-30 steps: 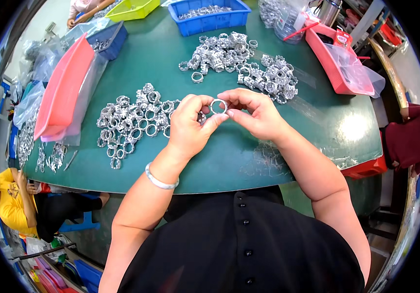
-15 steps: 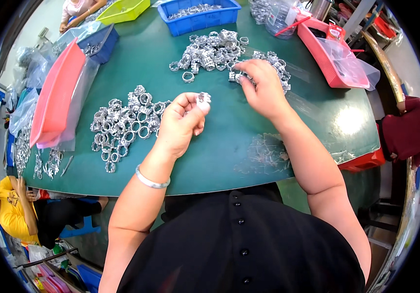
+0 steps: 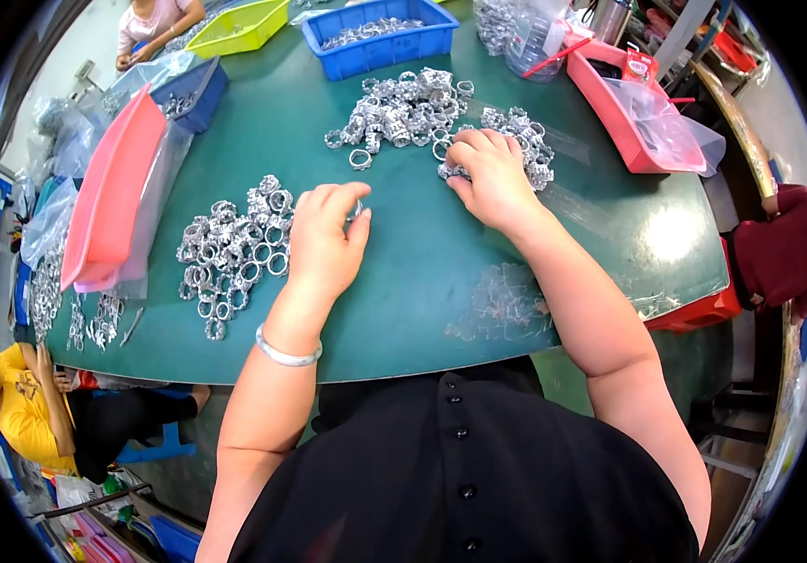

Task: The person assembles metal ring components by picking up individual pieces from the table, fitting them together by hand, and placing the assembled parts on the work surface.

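Observation:
My left hand point(image 3: 324, 242), a pale bangle on its wrist, pinches a silver metal ring point(image 3: 355, 210) between thumb and fingertips. The hand partly covers the right side of the left pile of silver rings point(image 3: 234, 246). Over the edge of the right-hand ring pile point(image 3: 527, 141) is my right hand point(image 3: 491, 180), its fingers bent and closed on a silver ring point(image 3: 457, 173) there; the fingers hide part of it. A further heap of rings point(image 3: 394, 114) lies just beyond, with one loose ring point(image 3: 360, 159) in front of it.
A blue bin of rings point(image 3: 380, 59) stands at the far side of the green table point(image 3: 422, 291). Pink trays flank it, one on edge at left point(image 3: 113, 202), one at right point(image 3: 628, 131). Co-workers sit at far left point(image 3: 150, 26) and near left point(image 3: 33, 413).
My left hand has shifted slightly left and turned its back up, so the ring is now mostly hidden. My right hand has lowered and closed at the right pile.

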Motion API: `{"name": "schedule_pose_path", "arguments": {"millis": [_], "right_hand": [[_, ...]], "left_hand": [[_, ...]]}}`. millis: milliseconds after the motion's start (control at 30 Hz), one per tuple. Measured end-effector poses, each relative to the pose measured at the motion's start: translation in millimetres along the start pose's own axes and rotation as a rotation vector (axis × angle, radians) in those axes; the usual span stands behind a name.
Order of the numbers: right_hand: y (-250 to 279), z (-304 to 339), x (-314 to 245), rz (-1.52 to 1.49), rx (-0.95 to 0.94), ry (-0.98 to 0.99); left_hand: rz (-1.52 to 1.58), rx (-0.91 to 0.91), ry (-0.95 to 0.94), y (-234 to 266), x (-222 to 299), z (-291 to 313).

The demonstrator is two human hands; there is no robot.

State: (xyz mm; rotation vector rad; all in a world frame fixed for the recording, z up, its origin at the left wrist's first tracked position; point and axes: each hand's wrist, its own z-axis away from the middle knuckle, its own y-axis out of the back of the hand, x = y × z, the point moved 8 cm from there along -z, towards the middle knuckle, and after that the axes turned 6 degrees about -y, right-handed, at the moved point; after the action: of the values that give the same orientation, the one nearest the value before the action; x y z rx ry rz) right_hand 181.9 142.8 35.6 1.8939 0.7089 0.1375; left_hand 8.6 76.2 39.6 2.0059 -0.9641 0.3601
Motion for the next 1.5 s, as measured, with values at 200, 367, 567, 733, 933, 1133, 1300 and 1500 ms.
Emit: {"name": "schedule_pose_path", "arguments": {"millis": [200,367,567,733,933,1133,1300,1500], "right_hand": [[7,-1,-4,-0.05,0.078,0.082],[0,-2,-3,-0.107,-0.027,0.062],[16,2,-8,-0.339,0.05,0.032],[28,8,-21,-0.83,0.069,0.057],[32,11,-32,-0.845,0.094,0.153],[26,13,-38,-0.819,0.058,0.169],[31,15,-38,-0.839,0.106,0.183],[28,14,-33,-0.844,0.085,0.124]], "left_hand": [[-0.445,-0.236,-0.018,-8,-1,7],[-0.465,-0.218,-0.044,-7,12,6],[-0.324,-0.064,-0.098,-8,23,-3],[0.589,-0.222,0.458,-47,8,-8],[0.843,-0.075,0.457,-52,4,-4],[0.524,-0.071,0.212,-42,7,-6],[0.584,-0.041,0.185,-40,9,-4],[0.645,0.011,0.186,-35,9,-4]]}}
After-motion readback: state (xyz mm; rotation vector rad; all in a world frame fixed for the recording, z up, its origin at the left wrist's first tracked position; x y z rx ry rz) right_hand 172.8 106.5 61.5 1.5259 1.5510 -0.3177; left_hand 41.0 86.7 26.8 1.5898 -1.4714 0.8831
